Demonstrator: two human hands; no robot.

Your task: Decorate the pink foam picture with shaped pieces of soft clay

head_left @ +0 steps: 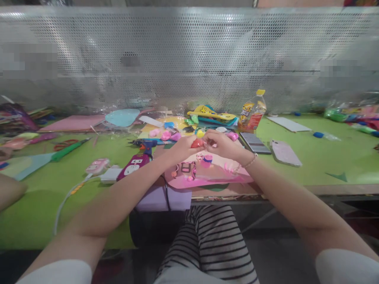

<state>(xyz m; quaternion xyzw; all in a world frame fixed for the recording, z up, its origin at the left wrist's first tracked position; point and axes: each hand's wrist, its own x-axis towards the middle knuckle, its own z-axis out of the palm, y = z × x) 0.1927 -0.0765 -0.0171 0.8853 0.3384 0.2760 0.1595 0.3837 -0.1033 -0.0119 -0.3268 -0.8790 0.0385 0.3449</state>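
My left hand (187, 146) is closed around a small red lump (196, 143) that looks like soft modelling clay. Right beside it, my right hand (219, 144) has its fingers bent and pinched together; whatever they grip is too small to make out. Under my wrists lies a pink sheet (213, 173) with small pink and brown shapes and a pink-and-blue piece (206, 159) on it. Just beyond my hands are small clay-like lumps, among them a yellow one (200, 133) and a pink one (166, 135).
Left of the sheet lie a purple cat-faced case (134, 167), a blue glue gun (148, 148), a white charger (111, 175) and a green-handled tool (69, 150). To the right are a bottle (253, 112) and two phones (255, 142). Another person's arm (10, 191) enters at left.
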